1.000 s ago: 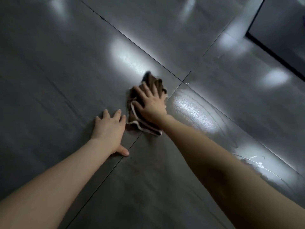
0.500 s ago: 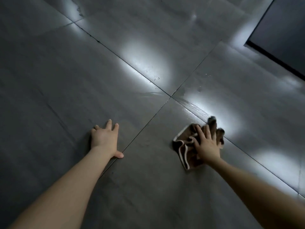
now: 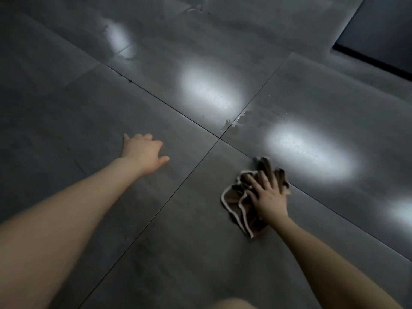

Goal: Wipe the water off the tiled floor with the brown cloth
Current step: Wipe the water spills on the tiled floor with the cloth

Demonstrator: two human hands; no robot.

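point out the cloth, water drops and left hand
cloth (image 3: 234,195): head view, brown fold inside its hem
water drops (image 3: 233,128): head view, middle of the splash
left hand (image 3: 143,152): head view, back of hand

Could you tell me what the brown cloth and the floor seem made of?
Brown cloth: soft, probably microfibre or terry, matte; it crumples in folds and has a pale stitched edge. Floor: grey tiles, likely glazed ceramic or porcelain; thin grout lines and glossy light reflections.

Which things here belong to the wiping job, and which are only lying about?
Job: brown cloth, right hand pressing it, water drops, tiled floor.
Not used: dark panel at top right; left hand, holding nothing.
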